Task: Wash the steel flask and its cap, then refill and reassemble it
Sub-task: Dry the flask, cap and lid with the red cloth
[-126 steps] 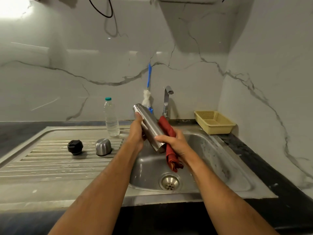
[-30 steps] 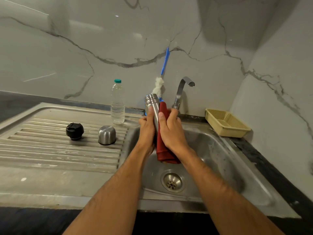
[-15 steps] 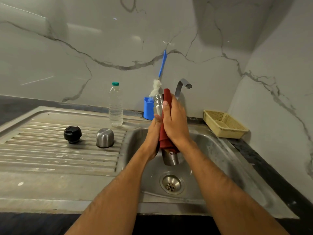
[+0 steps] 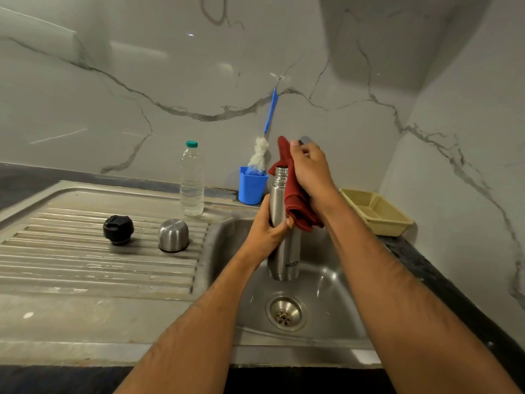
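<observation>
My left hand (image 4: 262, 234) grips the flask (image 4: 284, 223) round its middle and holds it upright over the sink (image 4: 335, 294). My right hand (image 4: 311, 174) pinches a red cloth (image 4: 298, 206) against the flask's open top. The black stopper (image 4: 118, 229) and steel cap (image 4: 173, 235) sit side by side on the drainboard (image 4: 85, 268).

The one readable text is the brand word "MILTON", printed in dark letters low on the body of the steel flask (image 4: 284, 245), which stands upright over the sink basin; its last letter curves out of sight.
</observation>
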